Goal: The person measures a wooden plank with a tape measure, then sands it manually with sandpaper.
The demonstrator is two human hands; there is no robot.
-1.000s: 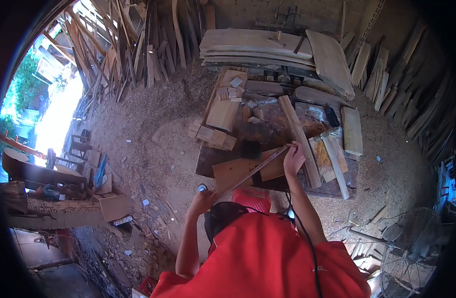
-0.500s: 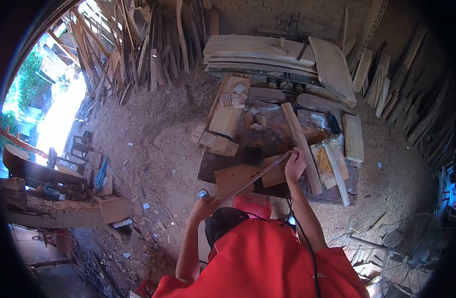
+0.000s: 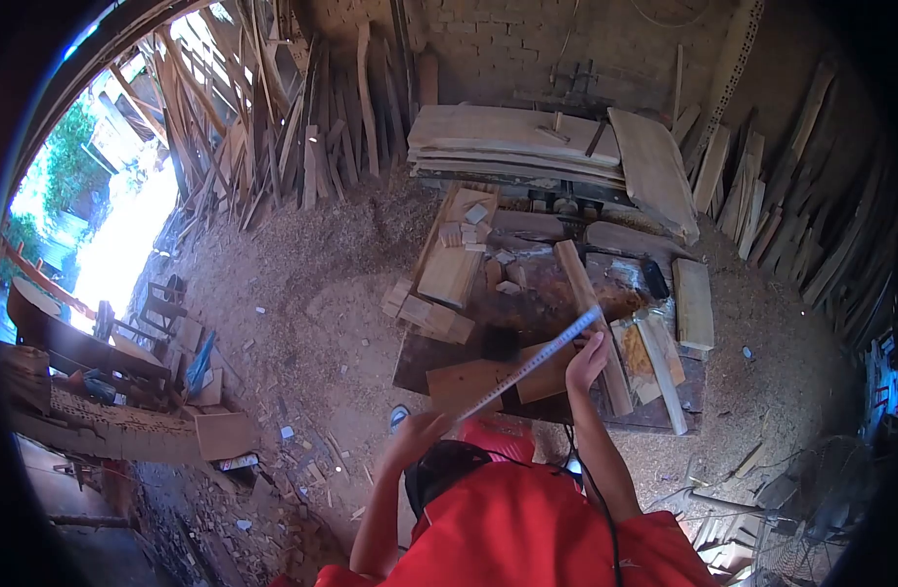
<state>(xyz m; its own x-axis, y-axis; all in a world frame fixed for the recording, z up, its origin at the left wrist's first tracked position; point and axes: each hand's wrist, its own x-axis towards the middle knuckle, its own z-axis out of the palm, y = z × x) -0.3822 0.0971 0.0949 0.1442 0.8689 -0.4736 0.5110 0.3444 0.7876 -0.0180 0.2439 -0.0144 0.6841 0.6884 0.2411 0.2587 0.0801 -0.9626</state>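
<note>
A pale measuring strip with markings point(image 3: 529, 364) slants up to the right between my two hands, above the near edge of the low workbench. My left hand point(image 3: 417, 437) is closed around its lower end. My right hand point(image 3: 588, 362) is just below its upper end, fingers bent; whether they touch the strip is hard to make out. Under the strip lie flat brown boards point(image 3: 461, 384). A long narrow plank point(image 3: 596, 323) lies beside my right hand, and a dark block point(image 3: 501, 342) sits left of it.
Small wood blocks point(image 3: 451, 235) and boards lie on the bench's left side. Behind it is a stack of thick planks point(image 3: 508, 132). A fan point(image 3: 811, 509) stands at lower right, and a brown box point(image 3: 222, 435) at left. Scraps cover the floor.
The view has tilted up a little. The strip's upper end now extends past my right hand, whose fingers have loosened from it. My left hand still holds the lower end.
</note>
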